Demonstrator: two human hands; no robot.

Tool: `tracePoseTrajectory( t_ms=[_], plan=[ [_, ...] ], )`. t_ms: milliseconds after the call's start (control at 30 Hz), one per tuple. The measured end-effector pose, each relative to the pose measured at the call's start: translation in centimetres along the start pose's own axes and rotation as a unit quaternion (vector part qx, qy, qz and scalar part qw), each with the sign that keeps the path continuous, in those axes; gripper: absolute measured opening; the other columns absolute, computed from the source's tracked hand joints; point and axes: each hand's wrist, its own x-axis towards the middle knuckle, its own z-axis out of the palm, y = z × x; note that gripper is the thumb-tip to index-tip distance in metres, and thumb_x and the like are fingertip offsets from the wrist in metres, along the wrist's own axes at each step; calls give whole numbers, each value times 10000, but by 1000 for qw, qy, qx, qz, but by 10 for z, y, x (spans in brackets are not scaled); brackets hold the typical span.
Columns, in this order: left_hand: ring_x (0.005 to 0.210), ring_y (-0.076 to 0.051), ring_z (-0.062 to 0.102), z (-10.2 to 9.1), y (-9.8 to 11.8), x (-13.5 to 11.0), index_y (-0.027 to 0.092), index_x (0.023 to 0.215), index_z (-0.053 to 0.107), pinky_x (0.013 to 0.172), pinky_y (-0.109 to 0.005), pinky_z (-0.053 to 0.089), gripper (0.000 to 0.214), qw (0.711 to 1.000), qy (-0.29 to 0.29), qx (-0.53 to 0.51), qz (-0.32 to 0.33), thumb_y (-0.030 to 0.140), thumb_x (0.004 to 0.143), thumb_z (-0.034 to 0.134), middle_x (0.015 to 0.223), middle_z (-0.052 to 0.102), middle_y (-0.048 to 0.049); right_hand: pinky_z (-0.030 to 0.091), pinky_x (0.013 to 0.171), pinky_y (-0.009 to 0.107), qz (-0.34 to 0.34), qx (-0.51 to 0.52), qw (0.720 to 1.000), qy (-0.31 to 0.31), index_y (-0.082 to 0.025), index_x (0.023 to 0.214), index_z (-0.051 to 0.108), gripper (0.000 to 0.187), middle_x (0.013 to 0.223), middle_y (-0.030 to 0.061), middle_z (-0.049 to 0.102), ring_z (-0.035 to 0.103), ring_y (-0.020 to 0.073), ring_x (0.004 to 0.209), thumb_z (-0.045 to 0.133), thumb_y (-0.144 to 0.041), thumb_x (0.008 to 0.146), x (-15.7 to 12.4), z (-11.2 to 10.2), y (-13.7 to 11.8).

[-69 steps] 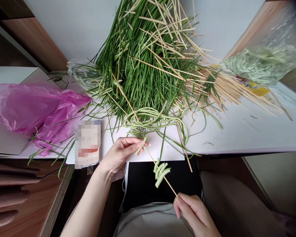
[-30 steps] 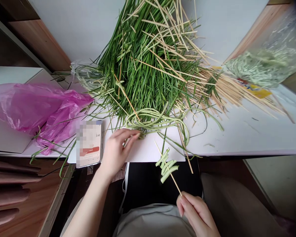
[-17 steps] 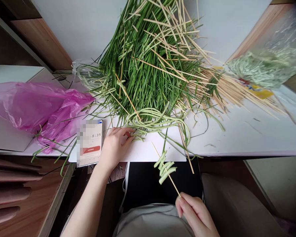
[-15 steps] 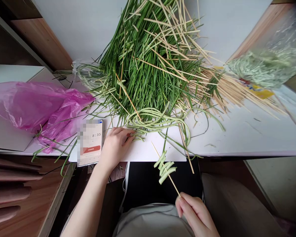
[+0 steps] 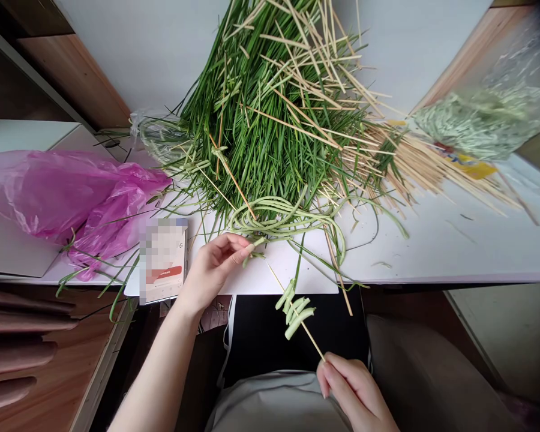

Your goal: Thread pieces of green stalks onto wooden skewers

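My right hand point(image 5: 348, 384) is closed on the lower end of a bamboo skewer point(image 5: 314, 342), whose tip points up and left. Several short cut pieces of long bean point(image 5: 297, 313) are threaded across the skewer. My left hand point(image 5: 218, 261) pinches a cut piece of long bean point(image 5: 258, 242) between thumb and fingers, just above the white board. More short pieces lie under its fingertips, partly hidden. Right behind that hand, whole long beans point(image 5: 279, 216) lie in a loose coil against a big heap of green chives point(image 5: 261, 138).
Loose bamboo skewers point(image 5: 418, 162) lie over the heap and to its right. A phone point(image 5: 164, 261) rests left of my left hand. A pink plastic bag point(image 5: 85, 198) is at the left, and a clear bag of pale green strips point(image 5: 481, 123) at the back right. The white table's front edge point(image 5: 432, 282) runs across.
My left hand has lifted slightly and now pinches a bean piece. My right hand has shifted a little left with the skewer, bringing its tip nearer the left hand.
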Motion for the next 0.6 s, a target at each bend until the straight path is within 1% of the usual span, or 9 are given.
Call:
tracePoseTrajectory(
  t_ms=[67,133,200,400,600],
  plan=[
    [874,-173,632,6,0,-3,200,970,786,858,-295,472,204,995,-27,-86,-31,382,881,814,896,727,-30,376,733,281,-4,4,1000,-4,-233,674,454,653,683,-16,495,444,193,694,331,-767,1027,1,0,-2],
    [881,-161,628,12,-1,-5,200,950,815,859,-280,467,206,989,-42,-131,-57,378,853,845,931,748,-34,376,728,279,-5,7,1000,-2,-233,671,448,645,680,-18,491,442,192,691,344,-759,1029,1,1,-3],
    [858,-149,617,17,0,-6,198,924,829,832,-267,463,209,984,-49,-157,-73,381,831,868,923,752,-30,377,725,276,-2,6,1000,6,-234,673,452,635,684,-17,497,449,194,700,353,-750,1031,1,1,-3],
    [800,-134,595,20,3,-8,186,871,832,784,-253,452,204,979,-56,-174,-85,376,816,883,853,737,-22,381,730,277,3,6,1000,7,-237,672,474,645,691,-11,531,451,200,708,352,-765,1021,-1,0,0],
    [813,-144,612,20,1,-7,185,886,840,802,-260,454,226,979,-52,-180,-82,389,803,891,837,743,-26,382,718,282,14,4,1000,3,-239,673,490,648,697,-6,546,453,204,709,351,-772,1015,-1,0,3]
  ],
)
